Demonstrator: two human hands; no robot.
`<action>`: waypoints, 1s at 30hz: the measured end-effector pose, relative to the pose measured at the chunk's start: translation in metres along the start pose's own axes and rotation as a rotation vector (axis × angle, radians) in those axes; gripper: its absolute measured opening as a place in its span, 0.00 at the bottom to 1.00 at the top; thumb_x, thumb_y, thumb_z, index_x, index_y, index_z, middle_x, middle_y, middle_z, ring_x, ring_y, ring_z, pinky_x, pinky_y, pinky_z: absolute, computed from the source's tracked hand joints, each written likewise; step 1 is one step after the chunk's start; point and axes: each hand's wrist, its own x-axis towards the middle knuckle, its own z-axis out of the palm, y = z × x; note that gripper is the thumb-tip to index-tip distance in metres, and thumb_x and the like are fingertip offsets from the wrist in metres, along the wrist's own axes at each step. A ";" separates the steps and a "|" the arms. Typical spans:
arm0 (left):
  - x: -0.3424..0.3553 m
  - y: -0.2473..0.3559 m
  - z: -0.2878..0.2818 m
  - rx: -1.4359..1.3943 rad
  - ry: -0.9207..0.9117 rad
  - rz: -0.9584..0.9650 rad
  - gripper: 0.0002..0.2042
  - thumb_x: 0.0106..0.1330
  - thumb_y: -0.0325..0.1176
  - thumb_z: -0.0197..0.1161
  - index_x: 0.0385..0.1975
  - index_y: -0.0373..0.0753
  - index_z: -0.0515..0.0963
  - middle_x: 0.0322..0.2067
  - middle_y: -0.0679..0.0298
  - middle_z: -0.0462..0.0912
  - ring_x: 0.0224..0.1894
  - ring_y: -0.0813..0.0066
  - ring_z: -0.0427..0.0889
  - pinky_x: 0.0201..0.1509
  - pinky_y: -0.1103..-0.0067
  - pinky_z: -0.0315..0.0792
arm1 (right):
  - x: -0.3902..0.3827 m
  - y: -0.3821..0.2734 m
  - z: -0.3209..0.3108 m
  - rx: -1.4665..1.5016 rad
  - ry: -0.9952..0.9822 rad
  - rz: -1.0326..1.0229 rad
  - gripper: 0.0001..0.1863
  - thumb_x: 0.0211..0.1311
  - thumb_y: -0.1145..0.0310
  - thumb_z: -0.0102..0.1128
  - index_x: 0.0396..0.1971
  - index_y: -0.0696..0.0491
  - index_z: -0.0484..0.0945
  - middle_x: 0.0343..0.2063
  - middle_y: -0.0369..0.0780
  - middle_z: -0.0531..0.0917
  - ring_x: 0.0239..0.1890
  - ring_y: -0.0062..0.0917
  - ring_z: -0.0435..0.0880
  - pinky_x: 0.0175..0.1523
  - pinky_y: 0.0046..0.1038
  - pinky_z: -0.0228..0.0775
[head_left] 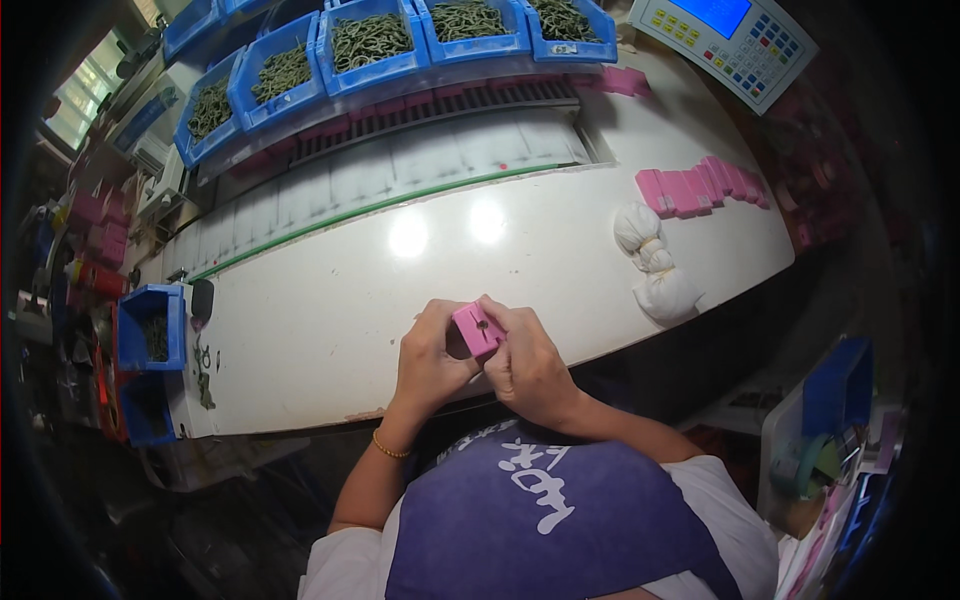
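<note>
Above the near edge of the white table, both my hands hold a small pink box [469, 325] with a dark hole and thin slits on the face turned up. My left hand [428, 352] is closed round its left side, with a gold-coloured bracelet on the wrist. On the other side my right hand [535, 362] grips it, index finger along the top edge and thumb near the lower corner. The box is slightly tilted; its underside is hidden by my fingers.
Blue bins [375, 62] of curled dark-green pieces line the back above a conveyor [370, 190] with a green edge. Pink boxes [690, 190] lie in a row at right, beside a tied white cloth bundle [655, 262]. A keypad panel [725, 45] stands back right; blue bins [176, 330] sit left.
</note>
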 end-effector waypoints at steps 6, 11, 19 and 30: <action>-0.002 0.000 0.004 0.004 0.022 0.008 0.20 0.48 0.33 0.76 0.39 0.38 0.76 0.34 0.58 0.81 0.34 0.62 0.83 0.39 0.72 0.77 | -0.006 0.009 0.004 0.164 0.046 0.099 0.27 0.63 0.76 0.51 0.63 0.62 0.62 0.41 0.53 0.74 0.38 0.44 0.78 0.47 0.37 0.74; -0.008 0.005 0.009 -0.020 0.070 -0.058 0.20 0.48 0.32 0.77 0.38 0.35 0.76 0.33 0.59 0.81 0.33 0.65 0.83 0.39 0.74 0.77 | 0.004 0.002 -0.020 0.245 -0.070 0.179 0.25 0.64 0.73 0.54 0.61 0.61 0.68 0.40 0.52 0.76 0.38 0.41 0.78 0.47 0.37 0.73; -0.011 0.025 0.012 0.097 0.171 -0.023 0.19 0.51 0.30 0.75 0.39 0.35 0.74 0.35 0.56 0.79 0.34 0.63 0.83 0.39 0.72 0.76 | 0.032 0.001 -0.050 0.274 -0.392 0.325 0.23 0.65 0.66 0.61 0.57 0.59 0.74 0.36 0.48 0.82 0.39 0.36 0.82 0.48 0.32 0.73; -0.016 0.013 0.016 -0.010 0.182 -0.015 0.20 0.48 0.29 0.73 0.41 0.36 0.76 0.36 0.55 0.79 0.36 0.55 0.81 0.38 0.69 0.76 | 0.032 -0.005 -0.031 0.012 -0.336 0.125 0.23 0.64 0.70 0.53 0.58 0.64 0.68 0.41 0.53 0.78 0.45 0.44 0.76 0.54 0.38 0.69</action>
